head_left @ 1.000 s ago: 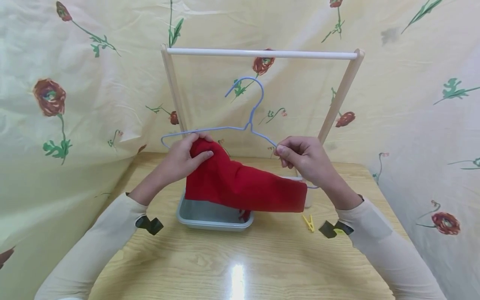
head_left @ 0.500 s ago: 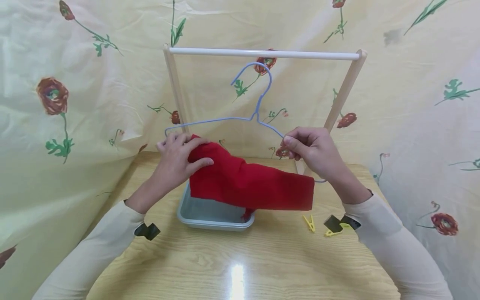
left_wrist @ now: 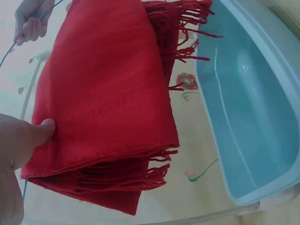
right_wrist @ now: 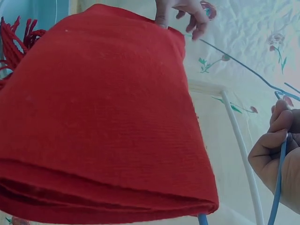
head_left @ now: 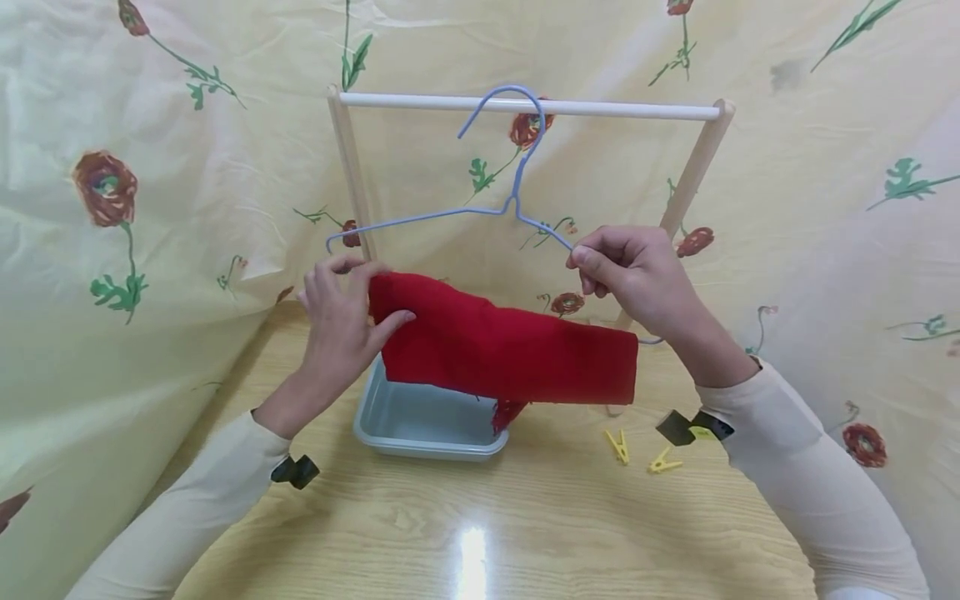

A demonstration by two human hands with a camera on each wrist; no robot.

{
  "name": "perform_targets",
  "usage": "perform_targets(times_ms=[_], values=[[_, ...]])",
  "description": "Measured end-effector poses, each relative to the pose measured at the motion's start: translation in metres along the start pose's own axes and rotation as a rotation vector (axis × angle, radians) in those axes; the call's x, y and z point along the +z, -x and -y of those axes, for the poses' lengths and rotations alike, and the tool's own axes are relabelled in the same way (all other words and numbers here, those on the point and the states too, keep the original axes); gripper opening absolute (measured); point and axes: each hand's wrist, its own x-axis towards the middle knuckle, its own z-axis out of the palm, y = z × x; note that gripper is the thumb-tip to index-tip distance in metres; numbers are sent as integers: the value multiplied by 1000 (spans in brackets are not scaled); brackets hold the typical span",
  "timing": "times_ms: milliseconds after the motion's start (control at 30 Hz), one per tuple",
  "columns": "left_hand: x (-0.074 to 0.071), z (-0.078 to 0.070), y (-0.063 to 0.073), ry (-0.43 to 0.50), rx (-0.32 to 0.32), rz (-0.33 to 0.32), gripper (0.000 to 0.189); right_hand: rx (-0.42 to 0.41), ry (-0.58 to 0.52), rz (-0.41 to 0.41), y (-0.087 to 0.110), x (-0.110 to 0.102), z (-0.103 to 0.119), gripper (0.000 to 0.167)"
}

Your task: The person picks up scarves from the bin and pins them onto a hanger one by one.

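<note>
A folded red scarf (head_left: 510,350) with fringed ends hangs over the lower bar of a blue wire hanger (head_left: 518,177). My left hand (head_left: 335,312) pinches the scarf at its upper left edge, the thumb (left_wrist: 43,132) on the front face and the fingers behind. My right hand (head_left: 636,271) pinches the hanger's right shoulder between thumb and fingers. The hanger is slightly tilted, its left end lower than its neck, and its hook overlaps the rack's white rail (head_left: 637,109) in the head view. Most of the lower bar is hidden inside the scarf.
A grey-blue plastic basin (head_left: 431,451) stands on the wooden table (head_left: 375,533) below the scarf. Two yellow clothespins (head_left: 618,447) lie to its right. The wooden rack's posts (head_left: 697,162) rise behind, before a flower-printed cloth (head_left: 225,167).
The hanger and scarf have risen, bringing the hook up across the rail in the head view. My right hand has moved up and right; my left hand has shifted toward the scarf's left edge.
</note>
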Motion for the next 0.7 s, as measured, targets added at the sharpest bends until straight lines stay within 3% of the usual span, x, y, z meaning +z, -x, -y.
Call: perform_targets(times_ms=[100, 167, 333, 500, 600, 700], values=[[2, 1, 4, 19, -50, -24, 65, 12, 11, -1, -1, 0, 1, 14], [2, 1, 8, 43, -104, -1, 63, 22, 19, 0, -1, 0, 1, 14], [2, 3, 21, 127, -298, 130, 57, 33, 32, -2, 0, 0, 0, 14], [3, 5, 28, 225, -473, 294, 68, 40, 37, -2, 0, 1, -1, 15], [3, 4, 28, 280, -506, 345, 72, 45, 41, -4, 1, 1, -2, 15], [3, 2, 27, 287, -492, 342, 64, 46, 33, -12, 2, 3, -4, 13]])
